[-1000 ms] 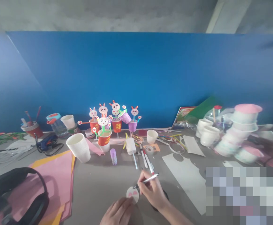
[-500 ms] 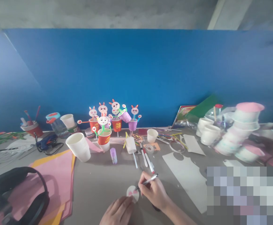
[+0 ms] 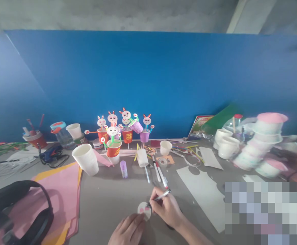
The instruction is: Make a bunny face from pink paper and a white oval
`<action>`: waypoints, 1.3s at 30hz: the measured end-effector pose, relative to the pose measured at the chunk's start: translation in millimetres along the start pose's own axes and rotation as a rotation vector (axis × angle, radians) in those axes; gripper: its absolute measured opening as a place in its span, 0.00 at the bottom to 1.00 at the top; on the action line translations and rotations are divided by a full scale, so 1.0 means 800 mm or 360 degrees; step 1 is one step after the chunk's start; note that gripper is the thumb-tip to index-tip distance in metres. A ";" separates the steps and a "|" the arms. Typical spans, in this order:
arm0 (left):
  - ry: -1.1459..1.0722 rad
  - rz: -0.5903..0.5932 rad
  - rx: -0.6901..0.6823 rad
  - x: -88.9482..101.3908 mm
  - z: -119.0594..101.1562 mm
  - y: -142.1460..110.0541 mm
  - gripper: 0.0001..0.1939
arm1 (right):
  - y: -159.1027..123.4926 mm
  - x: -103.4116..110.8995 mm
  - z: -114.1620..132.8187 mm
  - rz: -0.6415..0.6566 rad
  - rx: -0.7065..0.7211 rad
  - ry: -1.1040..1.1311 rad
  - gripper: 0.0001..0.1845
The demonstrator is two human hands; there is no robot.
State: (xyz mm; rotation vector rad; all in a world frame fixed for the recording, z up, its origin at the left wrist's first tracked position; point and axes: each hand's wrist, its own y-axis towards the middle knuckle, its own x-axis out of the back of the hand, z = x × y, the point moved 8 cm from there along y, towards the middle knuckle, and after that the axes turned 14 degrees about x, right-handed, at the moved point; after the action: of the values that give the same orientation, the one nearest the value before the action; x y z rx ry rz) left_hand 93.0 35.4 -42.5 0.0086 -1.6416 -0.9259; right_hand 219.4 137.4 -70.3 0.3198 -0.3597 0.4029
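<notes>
Held in a closed grip, a silver-and-black pen (image 3: pixel 164 194) slants from my right hand (image 3: pixel 168 210), its tip at the right edge of a white paper circle (image 3: pixel 141 206). Pink marks show on the circle, which lies on the grey table (image 3: pixel 99 204). My left hand (image 3: pixel 128 230) rests at the circle's lower left, fingers together and bent down onto its edge; the thumb is hidden. Beyond my hands lie red-and-white markers (image 3: pixel 161 173), a purple glue stick (image 3: pixel 123 169) and a tipped white paper cup (image 3: pixel 142 158).
Several rabbit-faced cup figures (image 3: pixel 113 147) stand at the back before a blue partition (image 3: pixel 163 75). Black headphones (image 3: pixel 45 217) lie on pink sheets (image 3: pixel 66 190) at left. Cut white paper (image 3: pixel 201 194) is to the right, with stacked pink-and-white cups (image 3: pixel 268 137) behind. A white tape roll (image 3: pixel 163 161) sits mid-table.
The pen's upper end has shifted slightly left and my right hand has moved very little with it. My left hand and the paper circle keep their place.
</notes>
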 end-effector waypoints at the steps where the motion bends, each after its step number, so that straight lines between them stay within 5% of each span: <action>1: 0.0001 0.0003 0.0000 0.000 0.000 0.000 0.22 | 0.000 0.000 0.000 -0.0005 0.0000 0.0006 0.05; 39: -0.0112 -0.0005 0.0060 0.000 0.008 -0.004 0.19 | -0.003 0.007 -0.002 -0.0165 0.0023 0.0101 0.07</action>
State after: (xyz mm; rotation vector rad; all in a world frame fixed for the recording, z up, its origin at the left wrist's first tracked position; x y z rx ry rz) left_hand 86.1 36.8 -44.7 0.0045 -1.7248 -0.9063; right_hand 225.5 137.9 -70.4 0.3377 -0.2770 0.3130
